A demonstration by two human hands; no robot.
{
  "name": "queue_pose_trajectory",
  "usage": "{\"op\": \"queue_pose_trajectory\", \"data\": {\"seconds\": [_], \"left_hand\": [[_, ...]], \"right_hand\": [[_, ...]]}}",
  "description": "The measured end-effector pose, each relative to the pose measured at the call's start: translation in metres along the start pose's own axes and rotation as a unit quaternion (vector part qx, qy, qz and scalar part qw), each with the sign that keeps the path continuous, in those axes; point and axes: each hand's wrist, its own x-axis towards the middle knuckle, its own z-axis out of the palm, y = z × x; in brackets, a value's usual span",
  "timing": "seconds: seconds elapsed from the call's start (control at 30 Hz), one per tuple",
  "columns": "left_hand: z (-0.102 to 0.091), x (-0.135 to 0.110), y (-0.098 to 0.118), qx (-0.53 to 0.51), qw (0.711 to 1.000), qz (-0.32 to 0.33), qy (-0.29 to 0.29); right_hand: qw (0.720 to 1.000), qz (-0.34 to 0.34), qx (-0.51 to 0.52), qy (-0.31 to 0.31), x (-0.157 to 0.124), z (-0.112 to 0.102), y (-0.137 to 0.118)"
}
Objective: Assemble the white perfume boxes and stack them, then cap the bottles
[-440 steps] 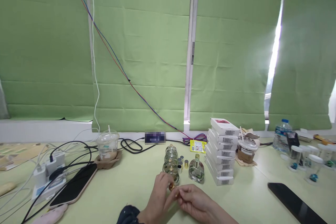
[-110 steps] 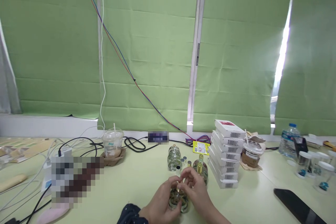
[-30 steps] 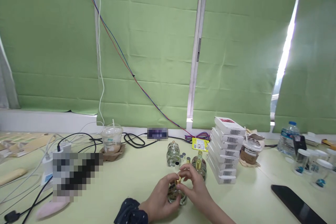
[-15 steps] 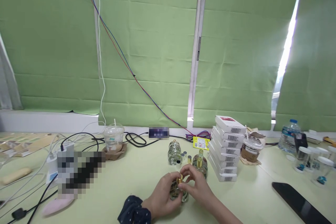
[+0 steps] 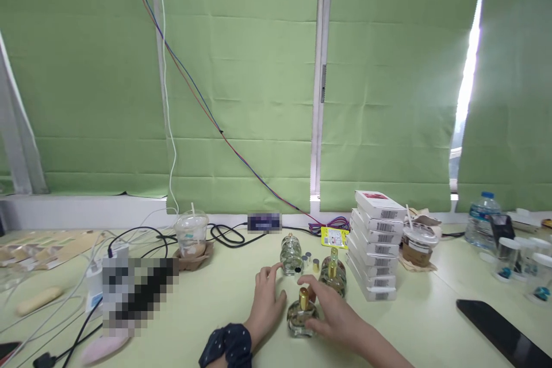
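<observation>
A squat glass perfume bottle (image 5: 301,325) with a gold spray top (image 5: 303,299) stands upright on the table. My right hand (image 5: 334,315) curves around its right side, fingers apart, with the thumb at the glass; whether it touches is hard to tell. My left hand (image 5: 266,301) is off that bottle, stretched forward and open, its fingertips by a ribbed, stacked-looking glass bottle (image 5: 291,254). Small caps stand between the bottles, including a black-topped one (image 5: 298,270) and a gold one (image 5: 316,265). Behind my right hand is another glass bottle (image 5: 339,283) with a gold-green neck.
A stack of white boxes (image 5: 374,247) rises at the right, beside a lidded cup (image 5: 418,244). A black phone-like slab (image 5: 502,328) and clear jars (image 5: 506,259) lie farther right. Cables (image 5: 228,236), a plastic cup (image 5: 192,236) and chargers crowd the left.
Both hands were together on the gold top. My left hand has let go and moved forward and left; my right hand has opened and shifted to the bottle's right side.
</observation>
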Motion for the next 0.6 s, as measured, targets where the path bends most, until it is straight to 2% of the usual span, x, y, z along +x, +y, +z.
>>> {"op": "queue_pose_trajectory", "data": {"seconds": [0.2,0.37,0.6], "left_hand": [[0.006,0.013,-0.014,0.051,0.998,-0.027,-0.007],[0.011,0.026,-0.015,0.050,0.999,-0.015,-0.015],[0.018,0.040,-0.010,-0.001,0.999,0.034,0.009]], "right_hand": [[0.993,0.026,-0.116,0.011,0.004,-0.013,-0.001],[0.978,0.044,-0.204,0.023,0.009,-0.015,0.004],[0.970,0.057,-0.229,0.057,0.013,-0.012,0.009]]}}
